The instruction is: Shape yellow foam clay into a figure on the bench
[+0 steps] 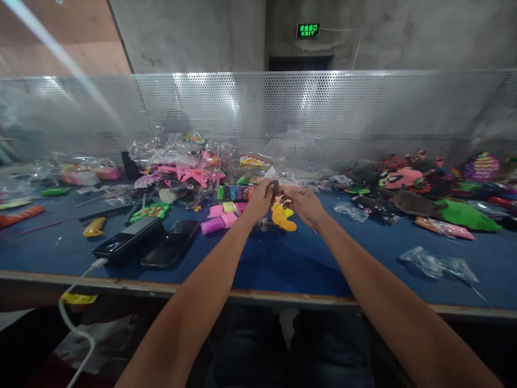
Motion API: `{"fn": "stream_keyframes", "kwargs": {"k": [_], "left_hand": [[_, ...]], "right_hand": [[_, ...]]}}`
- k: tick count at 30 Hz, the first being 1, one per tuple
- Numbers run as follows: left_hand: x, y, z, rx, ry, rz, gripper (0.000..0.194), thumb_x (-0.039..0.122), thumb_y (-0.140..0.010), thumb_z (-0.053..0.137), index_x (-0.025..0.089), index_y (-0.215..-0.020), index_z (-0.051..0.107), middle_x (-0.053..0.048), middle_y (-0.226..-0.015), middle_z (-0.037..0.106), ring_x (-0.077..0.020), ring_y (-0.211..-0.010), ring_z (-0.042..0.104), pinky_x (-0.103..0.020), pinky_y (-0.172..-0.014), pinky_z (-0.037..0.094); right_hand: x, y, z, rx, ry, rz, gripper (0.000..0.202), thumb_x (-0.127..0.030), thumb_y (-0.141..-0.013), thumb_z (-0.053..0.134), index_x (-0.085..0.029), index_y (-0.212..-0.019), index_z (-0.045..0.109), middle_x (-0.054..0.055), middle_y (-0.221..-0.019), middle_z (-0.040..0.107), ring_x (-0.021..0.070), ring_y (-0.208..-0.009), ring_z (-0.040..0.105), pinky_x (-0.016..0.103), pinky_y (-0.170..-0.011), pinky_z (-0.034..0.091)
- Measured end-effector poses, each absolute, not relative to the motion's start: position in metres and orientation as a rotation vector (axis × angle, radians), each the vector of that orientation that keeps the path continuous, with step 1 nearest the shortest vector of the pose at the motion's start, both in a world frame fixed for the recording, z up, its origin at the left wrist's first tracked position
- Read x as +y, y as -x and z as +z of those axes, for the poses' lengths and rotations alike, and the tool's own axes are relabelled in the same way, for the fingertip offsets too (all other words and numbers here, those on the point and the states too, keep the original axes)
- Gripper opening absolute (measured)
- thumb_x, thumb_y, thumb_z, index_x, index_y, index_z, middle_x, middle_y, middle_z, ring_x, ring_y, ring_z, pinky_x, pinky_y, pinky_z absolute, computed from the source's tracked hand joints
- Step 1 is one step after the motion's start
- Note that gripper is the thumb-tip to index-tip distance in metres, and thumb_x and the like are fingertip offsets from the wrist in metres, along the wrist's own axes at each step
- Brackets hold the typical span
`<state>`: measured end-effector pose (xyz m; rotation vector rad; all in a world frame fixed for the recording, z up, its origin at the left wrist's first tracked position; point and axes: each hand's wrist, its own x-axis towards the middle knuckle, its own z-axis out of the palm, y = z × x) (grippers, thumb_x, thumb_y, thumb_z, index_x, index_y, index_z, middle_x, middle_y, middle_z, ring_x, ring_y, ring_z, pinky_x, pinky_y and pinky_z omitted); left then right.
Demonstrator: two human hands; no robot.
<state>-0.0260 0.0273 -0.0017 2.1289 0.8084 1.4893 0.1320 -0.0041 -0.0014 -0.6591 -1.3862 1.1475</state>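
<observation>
My left hand (pixel 260 200) is closed in a pinch on a small dark piece (pixel 276 187) over the middle of the table. Facing it, my right hand (pixel 306 205) has its fingers pressed together close by; what they hold is hidden. Right below my fingertips is an orange-yellow clay figure (pixel 283 220), and I cannot tell whether my right fingers touch it. Left of my hands lie pink and purple clay packets (pixel 218 220) and a row of coloured clay packets (pixel 232 193).
A phone (pixel 172 243) and a black device (pixel 128 237) with a white cable (pixel 76 283) lie at the left. Clear wrappers (pixel 161 151) heap at the back. Dark and green clay shapes (pixel 464 214) cover the right. A perforated metal screen (pixel 242 108) stands behind.
</observation>
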Motion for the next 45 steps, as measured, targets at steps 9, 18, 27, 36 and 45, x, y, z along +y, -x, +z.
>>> {"fn": "stream_keyframes", "kwargs": {"k": [9,18,27,36,45], "left_hand": [[0.048,0.038,0.0,0.86,-1.49,1.753,0.015,0.031,-0.097,0.051,0.019,-0.092,0.058,0.006,-0.06,0.052,-0.0065,-0.042,0.045,-0.02,-0.044,0.039],[0.027,0.027,0.007,0.812,-1.591,1.619,0.016,0.008,-0.084,0.052,0.016,-0.089,0.064,0.001,-0.07,0.061,-0.007,-0.051,0.055,-0.018,-0.049,0.047],[0.02,0.014,0.0,0.819,-1.596,1.365,0.021,0.026,-0.094,0.051,0.016,-0.102,0.067,-0.001,-0.071,0.062,-0.009,-0.053,0.058,-0.018,-0.046,0.046],[0.019,0.016,-0.003,0.691,-1.674,1.209,0.041,0.042,-0.091,0.062,0.017,-0.123,0.064,-0.003,-0.075,0.065,-0.0124,-0.06,0.063,-0.024,-0.056,0.052],[0.028,0.021,-0.005,0.71,-1.828,1.299,0.028,0.045,-0.082,0.071,0.017,-0.085,0.073,0.0,-0.062,0.061,-0.0109,-0.056,0.058,-0.023,-0.056,0.049]], "right_hand": [[0.001,-0.136,-0.003,-1.224,0.597,1.23,0.033,-0.046,-0.064,0.085,-0.027,-0.089,0.078,0.002,-0.093,0.071,0.0125,-0.071,0.057,0.026,-0.061,0.049],[-0.004,-0.133,0.0,-1.251,0.497,1.34,0.032,-0.044,-0.068,0.083,-0.025,-0.089,0.069,-0.001,-0.084,0.066,0.0113,-0.069,0.058,0.027,-0.064,0.05],[0.013,-0.124,-0.009,-1.461,0.725,0.7,0.038,-0.041,-0.064,0.084,-0.023,-0.09,0.064,-0.002,-0.075,0.061,0.0124,-0.065,0.054,0.026,-0.056,0.047],[0.017,-0.138,-0.006,-1.456,0.882,0.403,0.018,-0.036,-0.071,0.072,-0.02,-0.078,0.065,0.001,-0.072,0.065,0.0145,-0.063,0.055,0.03,-0.06,0.046],[0.007,-0.142,0.0,-1.63,0.894,0.282,0.02,-0.033,-0.072,0.064,-0.021,-0.059,0.056,-0.001,-0.06,0.058,0.0125,-0.057,0.049,0.027,-0.055,0.039]]}}
